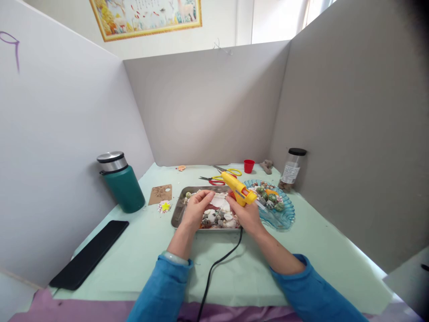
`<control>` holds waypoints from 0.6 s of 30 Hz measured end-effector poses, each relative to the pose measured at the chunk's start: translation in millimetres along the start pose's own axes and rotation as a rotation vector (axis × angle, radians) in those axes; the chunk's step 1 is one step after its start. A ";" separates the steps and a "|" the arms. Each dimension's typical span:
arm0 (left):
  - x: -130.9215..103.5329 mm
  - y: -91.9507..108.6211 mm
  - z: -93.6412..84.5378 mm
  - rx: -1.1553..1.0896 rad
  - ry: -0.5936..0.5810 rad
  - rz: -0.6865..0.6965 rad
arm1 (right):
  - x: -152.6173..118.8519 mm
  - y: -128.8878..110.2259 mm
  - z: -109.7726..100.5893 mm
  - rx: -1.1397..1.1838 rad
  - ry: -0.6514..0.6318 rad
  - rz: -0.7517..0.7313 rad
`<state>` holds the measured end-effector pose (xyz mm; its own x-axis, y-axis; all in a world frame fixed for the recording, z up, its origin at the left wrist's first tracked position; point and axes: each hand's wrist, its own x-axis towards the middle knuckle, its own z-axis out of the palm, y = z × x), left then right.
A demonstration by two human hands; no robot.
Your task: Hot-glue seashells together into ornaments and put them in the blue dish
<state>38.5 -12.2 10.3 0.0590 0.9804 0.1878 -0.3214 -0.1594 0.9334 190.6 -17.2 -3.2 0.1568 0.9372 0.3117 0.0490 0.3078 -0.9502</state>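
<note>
Above a metal tray (pixel 177 214) of seashells, my left hand (pixel 197 206) pinches the edge of a thin white piece (pixel 220 202). Whether that piece is shell or paper I cannot tell. My right hand (pixel 246 215) is closed around a yellow glue gun (pixel 238 188), which tilts up and to the left over the tray's right end. The fingertips of this hand come close to the white piece's right side; contact is unclear. Below both hands lie small white and grey shells (pixel 219 218). A black cord (pixel 214 264) runs from beneath my right hand toward me.
A blue glass plate (pixel 284 219) with green speckled shells stands right of the tray. Behind are two pairs of scissors (pixel 217 182), a red cup (pixel 249 166) and a jar (pixel 292 170). Leftward stand a green bottle (pixel 124 188), brown card (pixel 160 194) and black slab (pixel 90 255). Grey panels enclose the table.
</note>
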 end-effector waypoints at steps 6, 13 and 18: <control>0.8 -0.7 0.4 0.003 0.026 -0.012 | 1.2 2.2 -0.4 -0.010 -0.028 0.014; 10.5 -0.5 -16.9 -0.099 0.316 0.027 | 11.1 9.6 -7.0 -0.251 -0.112 -0.088; 14.3 2.3 -24.8 -0.214 0.456 0.086 | 13.9 5.8 -5.0 -0.712 -0.338 -0.150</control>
<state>15.2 4.3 7.5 -0.3793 0.9231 0.0637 -0.4961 -0.2609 0.8281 197.9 -3.2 -4.5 -0.2029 0.9284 0.3114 0.6811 0.3623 -0.6362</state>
